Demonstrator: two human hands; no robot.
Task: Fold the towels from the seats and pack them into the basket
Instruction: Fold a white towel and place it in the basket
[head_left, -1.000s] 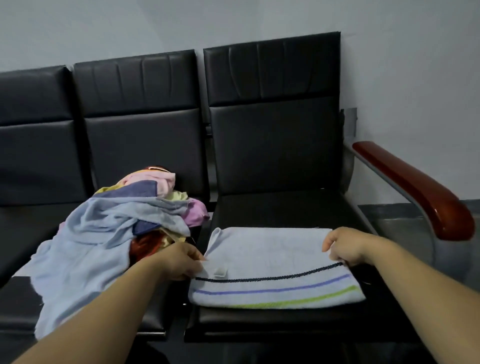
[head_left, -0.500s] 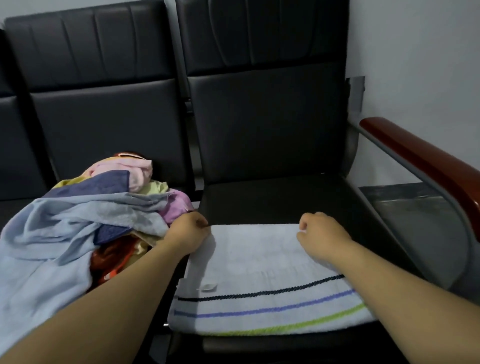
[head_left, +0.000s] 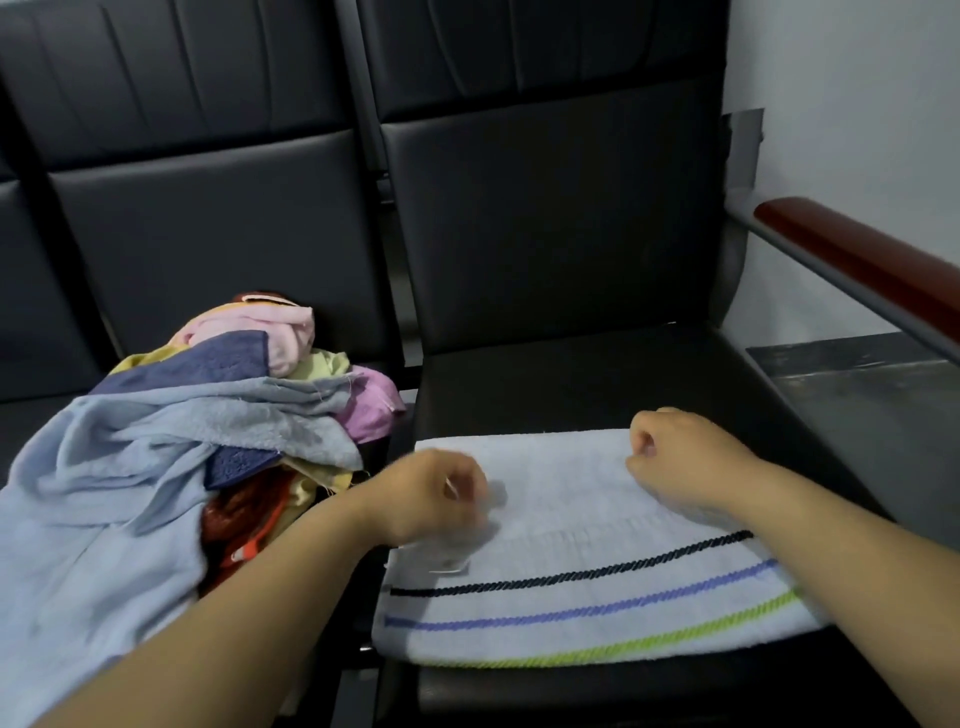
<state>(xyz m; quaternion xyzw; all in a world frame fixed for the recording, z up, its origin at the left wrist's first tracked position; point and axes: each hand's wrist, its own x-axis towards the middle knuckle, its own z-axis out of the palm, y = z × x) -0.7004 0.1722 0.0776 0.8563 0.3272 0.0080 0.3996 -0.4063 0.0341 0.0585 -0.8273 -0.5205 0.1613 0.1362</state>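
L hand (head_left: 436, 499) slid inward off far corner onto striped towel (head_left: 597, 587), blurred; R hand (head_left: 670, 457) curled at far edge. Gripping cloth? Can't tell, both. Prob. flattening fold.

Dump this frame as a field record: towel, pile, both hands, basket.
towel: striped towel lies flat on the right seat
pile: pile of towels, unfolded, heaped on the seat to its left
left: left hand curled over the towel's left part, blurred, grip unclear
right: right hand curled at the towel's far edge, grip unclear
basket: not in view
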